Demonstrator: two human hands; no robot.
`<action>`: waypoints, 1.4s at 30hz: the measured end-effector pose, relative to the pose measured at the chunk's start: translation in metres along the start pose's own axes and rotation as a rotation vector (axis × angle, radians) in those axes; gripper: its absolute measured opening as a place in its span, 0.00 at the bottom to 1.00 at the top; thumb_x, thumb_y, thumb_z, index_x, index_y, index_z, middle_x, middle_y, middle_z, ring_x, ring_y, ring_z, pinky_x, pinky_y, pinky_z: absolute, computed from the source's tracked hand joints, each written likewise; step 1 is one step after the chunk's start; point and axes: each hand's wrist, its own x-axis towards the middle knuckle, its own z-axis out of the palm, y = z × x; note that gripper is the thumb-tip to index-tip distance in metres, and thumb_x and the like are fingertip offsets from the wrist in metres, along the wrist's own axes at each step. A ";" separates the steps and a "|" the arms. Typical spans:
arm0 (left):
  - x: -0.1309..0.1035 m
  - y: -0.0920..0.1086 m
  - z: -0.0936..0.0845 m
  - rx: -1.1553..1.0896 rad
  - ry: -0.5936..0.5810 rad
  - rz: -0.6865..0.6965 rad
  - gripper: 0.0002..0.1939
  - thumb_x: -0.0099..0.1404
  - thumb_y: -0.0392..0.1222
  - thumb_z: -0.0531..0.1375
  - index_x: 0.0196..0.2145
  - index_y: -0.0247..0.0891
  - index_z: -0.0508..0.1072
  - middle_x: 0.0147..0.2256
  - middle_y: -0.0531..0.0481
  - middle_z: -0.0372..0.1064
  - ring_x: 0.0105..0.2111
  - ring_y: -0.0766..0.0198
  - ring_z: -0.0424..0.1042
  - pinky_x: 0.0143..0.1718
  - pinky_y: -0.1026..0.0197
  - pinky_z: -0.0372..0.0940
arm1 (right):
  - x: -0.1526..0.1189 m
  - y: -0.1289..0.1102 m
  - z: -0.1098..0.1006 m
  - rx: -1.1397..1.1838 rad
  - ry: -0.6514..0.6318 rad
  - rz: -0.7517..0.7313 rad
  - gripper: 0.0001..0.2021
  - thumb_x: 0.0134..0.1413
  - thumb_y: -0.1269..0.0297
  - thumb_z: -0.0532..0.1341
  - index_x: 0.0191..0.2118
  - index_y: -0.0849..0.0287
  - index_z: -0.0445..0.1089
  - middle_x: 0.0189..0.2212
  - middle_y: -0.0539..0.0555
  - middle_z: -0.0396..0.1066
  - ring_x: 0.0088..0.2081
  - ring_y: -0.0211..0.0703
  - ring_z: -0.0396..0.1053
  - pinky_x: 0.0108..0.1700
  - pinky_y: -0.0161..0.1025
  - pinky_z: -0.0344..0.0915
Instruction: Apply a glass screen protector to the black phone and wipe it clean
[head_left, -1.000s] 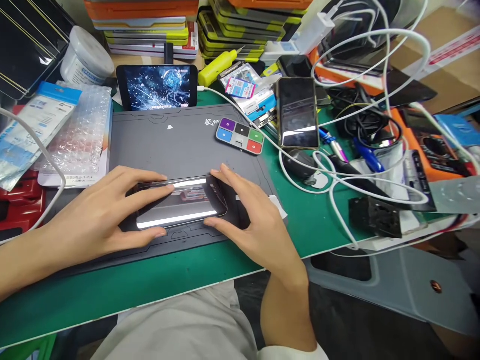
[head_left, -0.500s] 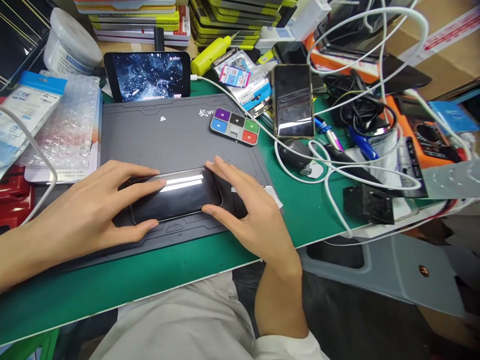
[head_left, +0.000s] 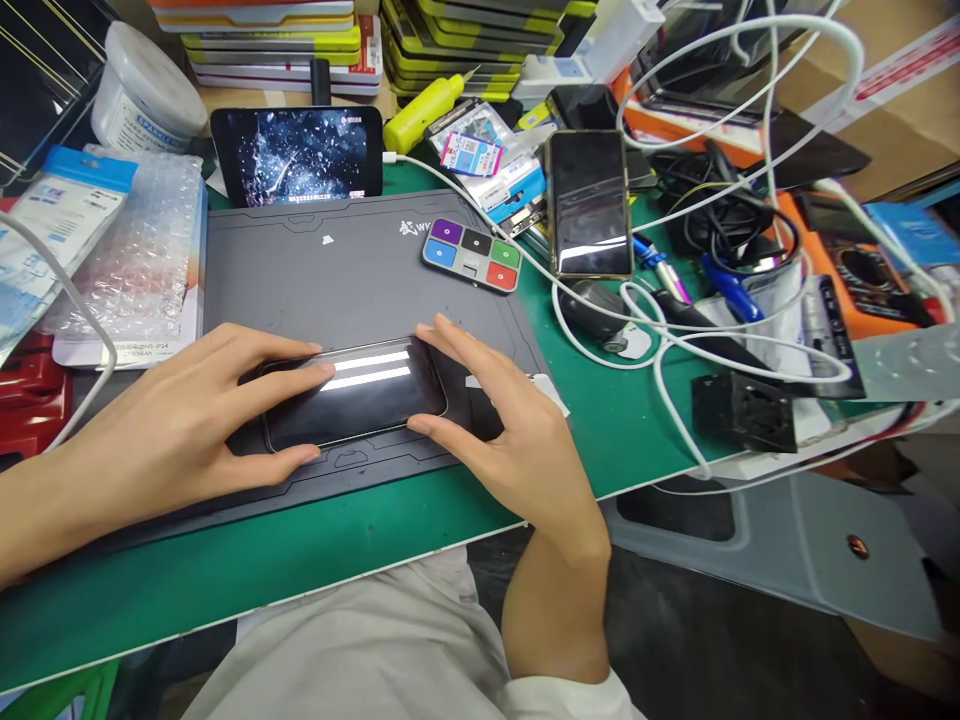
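On the grey mat (head_left: 300,290), a dark phone (head_left: 367,395) held from both ends

The phone lies with its glass upward. The left hand (head_left: 191,415) grips its left end by the edges, one finger upon the glass. The right hand (head_left: 510,425) holds the other end between thumb and fingers. A lit screen (head_left: 304,155) stands behind the mat.

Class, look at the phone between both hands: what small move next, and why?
Perhaps the left hand should raise its index finger, which reaches over the phone, partly hiding it; the right hand, at the other end, could steady it.
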 end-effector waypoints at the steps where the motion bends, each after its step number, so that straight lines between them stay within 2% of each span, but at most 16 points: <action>1: 0.000 0.000 0.000 0.012 -0.004 0.007 0.28 0.83 0.65 0.62 0.72 0.53 0.77 0.68 0.47 0.80 0.60 0.43 0.83 0.64 0.37 0.83 | 0.000 0.000 0.000 0.002 0.002 0.001 0.37 0.80 0.54 0.69 0.85 0.39 0.58 0.77 0.53 0.74 0.78 0.57 0.73 0.81 0.60 0.70; 5: 0.000 0.001 -0.001 0.020 0.006 0.034 0.28 0.84 0.64 0.62 0.73 0.51 0.77 0.68 0.44 0.80 0.60 0.43 0.83 0.62 0.37 0.83 | -0.001 0.001 -0.001 -0.018 -0.014 0.011 0.38 0.80 0.53 0.69 0.86 0.39 0.56 0.78 0.54 0.73 0.78 0.59 0.72 0.81 0.64 0.70; 11: -0.001 -0.001 0.000 -0.035 0.002 -0.003 0.28 0.83 0.65 0.64 0.74 0.59 0.76 0.68 0.46 0.80 0.61 0.42 0.82 0.66 0.36 0.80 | -0.001 0.002 0.000 -0.015 -0.018 -0.010 0.39 0.80 0.53 0.69 0.86 0.39 0.56 0.78 0.54 0.73 0.79 0.59 0.71 0.81 0.64 0.69; 17: -0.001 -0.002 0.001 -0.034 0.003 0.021 0.29 0.83 0.63 0.64 0.76 0.59 0.74 0.69 0.45 0.79 0.61 0.42 0.82 0.64 0.35 0.81 | 0.000 0.002 0.000 0.001 -0.014 -0.017 0.38 0.79 0.54 0.71 0.85 0.41 0.58 0.78 0.54 0.72 0.79 0.58 0.71 0.82 0.63 0.69; 22: -0.001 -0.002 0.001 -0.053 -0.009 -0.008 0.29 0.82 0.66 0.64 0.75 0.64 0.74 0.70 0.49 0.78 0.62 0.43 0.82 0.66 0.35 0.80 | 0.002 0.000 -0.001 0.002 -0.021 0.001 0.38 0.79 0.54 0.70 0.85 0.39 0.58 0.78 0.54 0.73 0.78 0.59 0.72 0.81 0.64 0.70; 27: -0.002 -0.003 0.002 -0.010 -0.016 0.026 0.29 0.84 0.63 0.63 0.77 0.59 0.73 0.70 0.44 0.78 0.61 0.40 0.81 0.66 0.31 0.80 | 0.001 -0.002 -0.002 0.000 -0.012 0.011 0.37 0.79 0.55 0.70 0.85 0.39 0.59 0.77 0.53 0.74 0.79 0.59 0.71 0.82 0.63 0.69; 36: -0.002 -0.002 0.000 0.079 -0.057 0.059 0.31 0.86 0.62 0.59 0.80 0.55 0.68 0.72 0.42 0.75 0.62 0.41 0.79 0.65 0.35 0.79 | 0.001 0.001 0.001 0.047 0.018 0.005 0.38 0.76 0.55 0.74 0.83 0.39 0.62 0.77 0.51 0.75 0.78 0.57 0.72 0.83 0.62 0.67; 42: -0.002 -0.002 0.000 0.101 -0.075 0.058 0.32 0.86 0.62 0.59 0.81 0.56 0.66 0.73 0.42 0.74 0.60 0.40 0.78 0.63 0.34 0.79 | 0.001 0.001 0.001 0.050 0.026 -0.003 0.38 0.75 0.57 0.75 0.83 0.38 0.63 0.77 0.50 0.75 0.77 0.56 0.73 0.83 0.60 0.68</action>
